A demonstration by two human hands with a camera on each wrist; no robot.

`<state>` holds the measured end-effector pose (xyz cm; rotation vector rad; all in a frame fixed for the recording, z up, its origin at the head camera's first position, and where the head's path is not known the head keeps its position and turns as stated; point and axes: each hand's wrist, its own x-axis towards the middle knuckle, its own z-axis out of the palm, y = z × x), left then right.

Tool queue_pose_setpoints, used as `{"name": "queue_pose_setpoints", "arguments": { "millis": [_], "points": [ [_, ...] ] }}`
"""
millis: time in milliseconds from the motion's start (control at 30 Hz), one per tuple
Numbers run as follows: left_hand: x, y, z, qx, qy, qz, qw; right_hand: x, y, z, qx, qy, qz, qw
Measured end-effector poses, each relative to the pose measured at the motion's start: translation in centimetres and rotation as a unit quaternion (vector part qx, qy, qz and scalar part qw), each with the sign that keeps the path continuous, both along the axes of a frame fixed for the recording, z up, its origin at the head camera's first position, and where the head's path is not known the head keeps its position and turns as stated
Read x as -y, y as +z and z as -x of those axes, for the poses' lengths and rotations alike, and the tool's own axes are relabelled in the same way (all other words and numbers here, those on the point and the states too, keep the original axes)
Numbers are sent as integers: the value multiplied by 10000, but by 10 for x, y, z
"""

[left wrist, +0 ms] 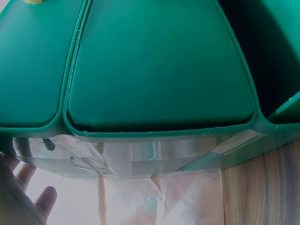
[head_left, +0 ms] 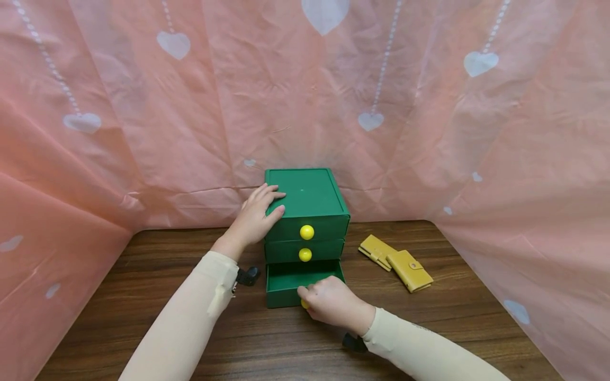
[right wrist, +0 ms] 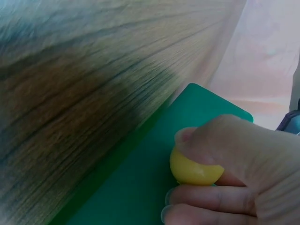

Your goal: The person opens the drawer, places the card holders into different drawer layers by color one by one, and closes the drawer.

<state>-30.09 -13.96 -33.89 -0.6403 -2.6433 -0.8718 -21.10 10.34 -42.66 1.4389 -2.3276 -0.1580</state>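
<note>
A green drawer cabinet (head_left: 305,193) with three drawers stands on the table, each drawer with a round yellow knob. Its bottom drawer (head_left: 283,299) is pulled out, and the part of its inside that shows holds nothing. My right hand (head_left: 333,302) pinches that drawer's yellow knob (right wrist: 194,168) between thumb and fingers. On the upper left edge of the cabinet rests my left hand (head_left: 252,219), its fingers spread over the top. The top and middle drawers are closed. In the left wrist view, part of the left hand (left wrist: 23,197) shows beside the cabinet's side.
To the right of the cabinet lie two yellow wallets, one wallet (head_left: 410,271) partly over the other wallet (head_left: 374,248). A pink curtain (head_left: 305,106) with white hearts hangs behind and around the wooden table (head_left: 157,280).
</note>
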Motion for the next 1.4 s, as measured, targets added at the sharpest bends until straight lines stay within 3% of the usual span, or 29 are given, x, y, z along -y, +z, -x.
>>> {"name": "queue_pose_setpoints", "arguments": {
  "millis": [200, 1400],
  "points": [
    [0, 1, 0, -45, 22, 10, 10000, 2, -1, -4, -69, 196, 81, 9998],
    [-1, 0, 0, -18, 14, 43, 10000, 0, 5, -19, -54, 30, -189, 9998]
  ]
}}
